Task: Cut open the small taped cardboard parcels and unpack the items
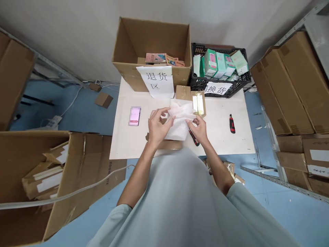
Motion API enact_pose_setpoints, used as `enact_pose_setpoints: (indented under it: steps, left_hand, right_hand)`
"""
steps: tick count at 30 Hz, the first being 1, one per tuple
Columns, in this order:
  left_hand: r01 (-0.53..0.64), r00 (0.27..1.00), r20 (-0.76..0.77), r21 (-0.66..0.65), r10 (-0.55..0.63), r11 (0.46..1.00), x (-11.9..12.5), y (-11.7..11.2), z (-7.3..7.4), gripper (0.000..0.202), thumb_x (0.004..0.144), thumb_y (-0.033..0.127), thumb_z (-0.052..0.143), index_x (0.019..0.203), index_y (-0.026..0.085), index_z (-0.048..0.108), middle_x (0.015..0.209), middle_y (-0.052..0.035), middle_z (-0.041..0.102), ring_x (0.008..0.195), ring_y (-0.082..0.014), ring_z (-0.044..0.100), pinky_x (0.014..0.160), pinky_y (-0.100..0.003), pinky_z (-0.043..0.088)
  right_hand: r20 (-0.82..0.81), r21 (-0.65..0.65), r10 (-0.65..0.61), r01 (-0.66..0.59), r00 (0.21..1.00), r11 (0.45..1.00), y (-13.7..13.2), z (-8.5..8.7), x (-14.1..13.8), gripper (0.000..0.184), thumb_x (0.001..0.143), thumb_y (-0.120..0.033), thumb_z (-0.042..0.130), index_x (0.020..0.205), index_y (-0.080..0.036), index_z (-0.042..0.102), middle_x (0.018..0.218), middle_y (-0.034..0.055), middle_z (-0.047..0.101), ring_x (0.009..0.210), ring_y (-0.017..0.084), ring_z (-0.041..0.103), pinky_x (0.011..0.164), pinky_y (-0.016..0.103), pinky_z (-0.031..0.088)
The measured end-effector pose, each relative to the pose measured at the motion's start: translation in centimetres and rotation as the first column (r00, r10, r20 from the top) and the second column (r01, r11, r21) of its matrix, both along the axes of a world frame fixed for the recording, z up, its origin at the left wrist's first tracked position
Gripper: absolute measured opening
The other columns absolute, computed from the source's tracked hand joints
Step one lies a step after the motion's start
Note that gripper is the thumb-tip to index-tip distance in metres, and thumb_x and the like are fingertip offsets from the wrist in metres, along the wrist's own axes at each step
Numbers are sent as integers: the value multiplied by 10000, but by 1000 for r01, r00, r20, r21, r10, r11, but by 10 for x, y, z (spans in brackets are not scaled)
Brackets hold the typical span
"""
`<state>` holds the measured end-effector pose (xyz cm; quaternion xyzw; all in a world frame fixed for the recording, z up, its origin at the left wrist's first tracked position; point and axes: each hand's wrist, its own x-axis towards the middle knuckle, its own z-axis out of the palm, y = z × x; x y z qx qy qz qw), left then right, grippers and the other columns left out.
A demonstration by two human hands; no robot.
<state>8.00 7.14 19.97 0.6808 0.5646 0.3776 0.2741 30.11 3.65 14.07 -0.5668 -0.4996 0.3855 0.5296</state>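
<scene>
A white, thin wrapping sheet [178, 128] with folds is held up over the near middle of the table. My left hand [158, 127] pinches its left side between thumb and fingers. On the right side, my right hand [199, 130] grips the sheet's edge the same way. A faint pinkish tint shows through the upper part, but what is inside, if anything, I cannot make out. Below the sheet lies a brown cardboard box [169, 145], partly hidden by it. A red-and-black utility knife [194, 138] rests on the table just under my right hand.
Behind are an open carton [124, 73] with booklets and a black crate [194, 82] of green-white boxes. Small boxes [183, 92] stand before them. A phone [134, 116] lies left, a second utility knife [232, 124] right. A large carton [87, 154] stands at lower left.
</scene>
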Motion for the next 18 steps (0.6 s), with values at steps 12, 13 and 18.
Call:
enact_pose_setpoints:
  steps: [12, 13, 18]
  left_hand:
    - [470, 869, 405, -499, -284, 728, 145, -8, -129, 448, 960, 200, 756, 1403, 165, 699, 1392, -179, 794, 1082, -234, 806, 977, -384, 676]
    - [483, 868, 396, -541, -299, 689, 157, -16, -137, 476, 942, 175, 761, 1413, 161, 693, 1397, -181, 791, 1061, -227, 806, 985, -390, 678]
    - [524, 851, 361, -628, -381, 576, 182, -49, -158, 483, 885, 134, 801, 1362, 158, 726, 1425, -172, 784, 1047, -238, 804, 1054, -435, 669]
  right_hand:
    - [76, -181, -346, 354, 935, 918, -61, -87, 129, 480, 887, -720, 741, 928, -287, 536, 936, 55, 769, 965, 246, 775, 878, 374, 680]
    - [130, -230, -354, 376, 926, 898, -68, -98, 137, 450, 910, -705, 705, 949, -283, 551, 962, 72, 782, 998, 256, 779, 908, 390, 679]
    - [362, -432, -344, 483, 867, 762, -104, -142, 155, 311, 1007, -542, 596, 1061, -242, 658, 1078, 133, 832, 1103, 283, 787, 1033, 425, 658]
